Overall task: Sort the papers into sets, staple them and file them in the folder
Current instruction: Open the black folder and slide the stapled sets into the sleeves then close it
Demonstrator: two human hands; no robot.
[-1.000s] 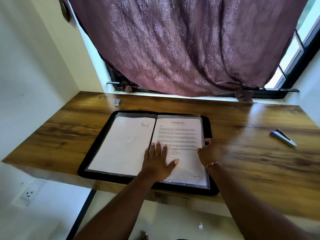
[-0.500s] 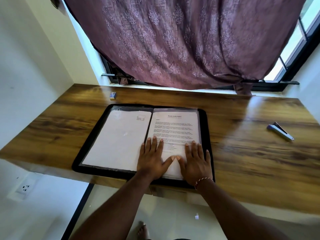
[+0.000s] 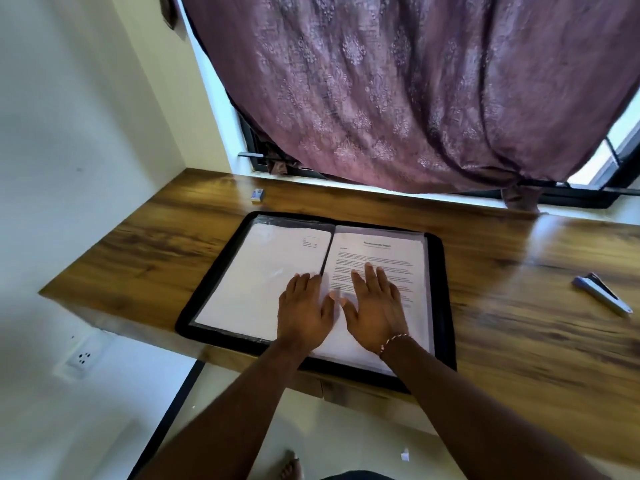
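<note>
Left hand (image 3: 304, 308) now leftward (stapler (image 3: 601, 296) apart)

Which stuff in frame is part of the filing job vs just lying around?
Job: open folder, printed page in its right sleeve, near-blank page in its left, stapler, left hand and right hand flat on the pages.
Lying about: small box at the back of the desk, curtain, wall socket, paper scrap on the floor.

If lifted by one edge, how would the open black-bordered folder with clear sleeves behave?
Probably floppy: the open black-bordered folder lies thin and flat on the wooden desk. Its glossy clear sleeves likely feel slippery, so pages may slide.
</note>
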